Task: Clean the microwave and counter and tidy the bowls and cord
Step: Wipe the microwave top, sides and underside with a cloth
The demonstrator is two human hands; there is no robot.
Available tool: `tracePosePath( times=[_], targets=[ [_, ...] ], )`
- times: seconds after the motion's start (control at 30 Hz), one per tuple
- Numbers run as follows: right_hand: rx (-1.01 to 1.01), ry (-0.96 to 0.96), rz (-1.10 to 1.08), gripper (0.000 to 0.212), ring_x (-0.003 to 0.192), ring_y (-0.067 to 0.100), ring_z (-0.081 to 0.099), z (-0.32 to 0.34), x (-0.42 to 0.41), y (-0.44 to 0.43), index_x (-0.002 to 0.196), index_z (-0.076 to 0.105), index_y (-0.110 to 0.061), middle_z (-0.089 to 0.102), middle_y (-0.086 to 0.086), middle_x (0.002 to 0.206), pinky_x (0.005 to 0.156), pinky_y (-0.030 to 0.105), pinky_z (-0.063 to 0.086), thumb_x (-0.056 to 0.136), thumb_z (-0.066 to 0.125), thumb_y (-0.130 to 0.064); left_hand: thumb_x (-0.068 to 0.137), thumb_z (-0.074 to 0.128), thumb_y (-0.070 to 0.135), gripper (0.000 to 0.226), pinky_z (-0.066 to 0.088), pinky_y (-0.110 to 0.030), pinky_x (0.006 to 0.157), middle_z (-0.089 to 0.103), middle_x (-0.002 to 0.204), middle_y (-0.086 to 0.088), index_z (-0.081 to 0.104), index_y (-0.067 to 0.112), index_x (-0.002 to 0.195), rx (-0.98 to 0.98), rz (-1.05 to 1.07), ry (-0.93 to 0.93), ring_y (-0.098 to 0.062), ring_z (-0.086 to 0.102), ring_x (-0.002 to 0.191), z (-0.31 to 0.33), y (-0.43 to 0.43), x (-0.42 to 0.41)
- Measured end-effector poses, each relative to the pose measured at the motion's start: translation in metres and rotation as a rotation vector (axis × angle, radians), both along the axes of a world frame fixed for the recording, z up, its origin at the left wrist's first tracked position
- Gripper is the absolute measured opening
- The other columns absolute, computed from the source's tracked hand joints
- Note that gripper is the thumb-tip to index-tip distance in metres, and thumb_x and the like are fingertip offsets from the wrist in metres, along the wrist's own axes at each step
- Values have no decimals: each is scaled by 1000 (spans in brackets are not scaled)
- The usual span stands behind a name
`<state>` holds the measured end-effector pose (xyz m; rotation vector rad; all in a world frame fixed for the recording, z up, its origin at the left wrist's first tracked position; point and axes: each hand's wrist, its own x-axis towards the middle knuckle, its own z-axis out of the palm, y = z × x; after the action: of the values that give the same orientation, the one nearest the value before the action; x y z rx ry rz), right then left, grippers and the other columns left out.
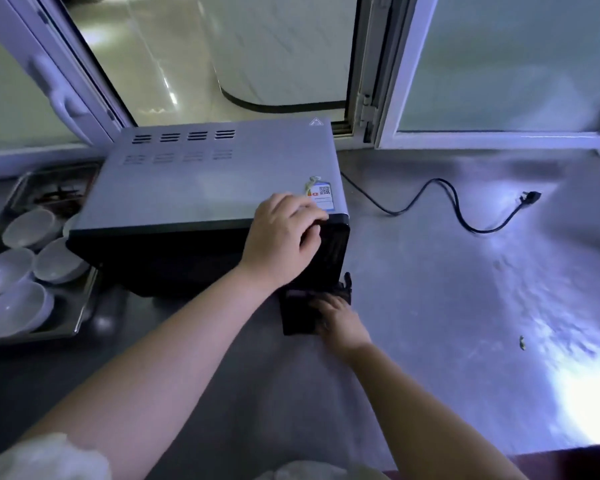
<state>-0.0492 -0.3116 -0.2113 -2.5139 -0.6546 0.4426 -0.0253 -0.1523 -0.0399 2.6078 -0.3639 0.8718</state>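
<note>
My left hand (284,237) gripped the microwave (205,181) at its front corner, fingers curled; my right hand (340,318) pressed a dark cloth (297,315) flat onto the counter (430,289). Wiping stage, I judged; next, sweep outward.

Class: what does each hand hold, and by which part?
The left hand grips the microwave at its top front right corner. The right hand presses a dark cloth on the counter.
</note>
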Motion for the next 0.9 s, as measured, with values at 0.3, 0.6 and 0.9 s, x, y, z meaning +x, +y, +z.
tracePosePath(
  times=[0.3, 0.6, 0.9],
  targets=[
    [-335, -98, 113, 54, 134, 32, 44, -42, -10, 11, 141, 43, -38, 49, -7, 144, 113, 42, 10, 89, 31, -46, 86, 34, 46, 50, 36, -42, 101, 57, 127, 2, 59, 21, 121, 163, 217, 358, -25, 47, 122, -6, -8, 63],
    [-362, -183, 30, 55, 139, 32, 37, -58, 15, -53, 142, 40, -39, 44, -7, 148, 116, 44, 10, 88, 37, -45, 87, 38, 44, 46, 34, -41, 103, 55, 132, 2, 59, 24, 123, 181, 260, 315, -25, 47, 123, -10, -12, 63],
    [-305, -248, 273, 52, 140, 26, 35, -58, 82, -82, 140, 40, -44, 44, -12, 147, 114, 46, 19, 89, 41, -44, 89, 40, 46, 46, 33, -40, 107, 52, 139, 5, 57, 27, 127, 150, 265, 295, -23, 44, 129, -15, -9, 62]
  ],
)
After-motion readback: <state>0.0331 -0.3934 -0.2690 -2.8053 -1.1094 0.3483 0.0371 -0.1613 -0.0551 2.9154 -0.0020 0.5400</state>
